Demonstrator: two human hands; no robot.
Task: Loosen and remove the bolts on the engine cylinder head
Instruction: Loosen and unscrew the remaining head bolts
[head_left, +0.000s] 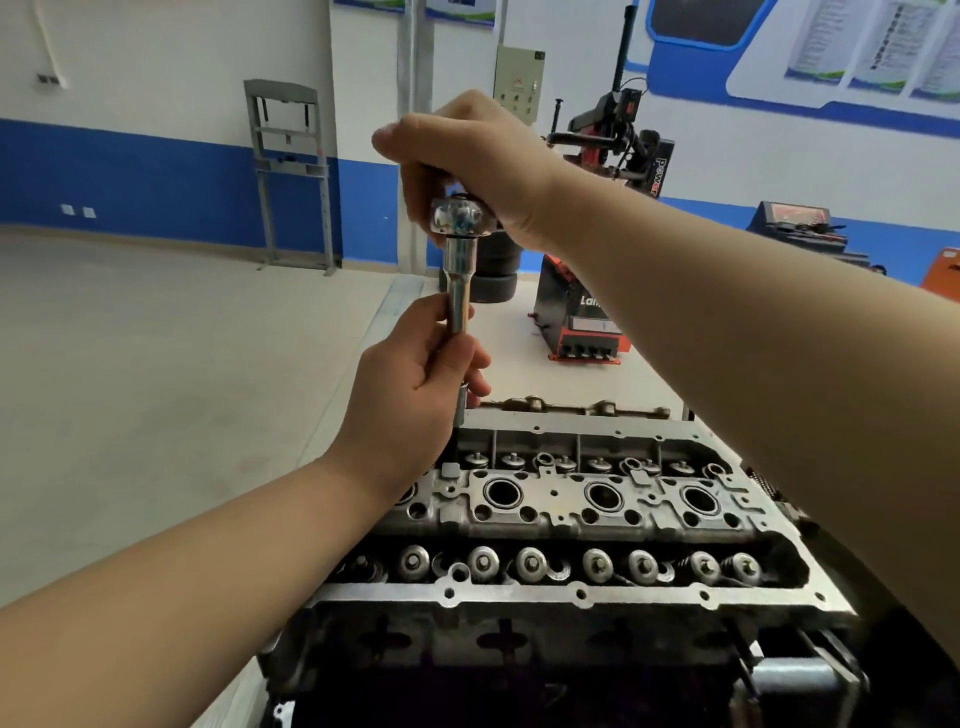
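Up near the middle of the view, the right hand (467, 156) curls over the top of a chrome ratchet (457, 217), fingers wrapped round its head and the handle hidden inside the grip. Directly below, at six o'clock from that hand, the left hand (415, 384) pinches the extension bar (460, 304) between thumb and curled fingers, holding the shaft upright. A socket (461, 410) shows just under the left hand's fingers, its lower end at the far left corner of the cylinder head (571, 504); whether it sits on a bolt cannot be told, since the hand covers that spot. The cylinder head fills the lower centre, at about six o'clock in the frame, with its cover off: a row of spark plug wells (602, 493) runs along the middle and a row of valve spring retainers (530, 564) lies along the near side, another along the far side. Both forearms are bare and reach in from the lower corners. Beyond the engine, at about one o'clock, a black and red tyre changer (587, 306) stands on the pale floor (156, 364), with stacked tyres (496, 270) just beside it. At eleven o'clock a grey metal frame (291, 171) leans by the blue and white wall.
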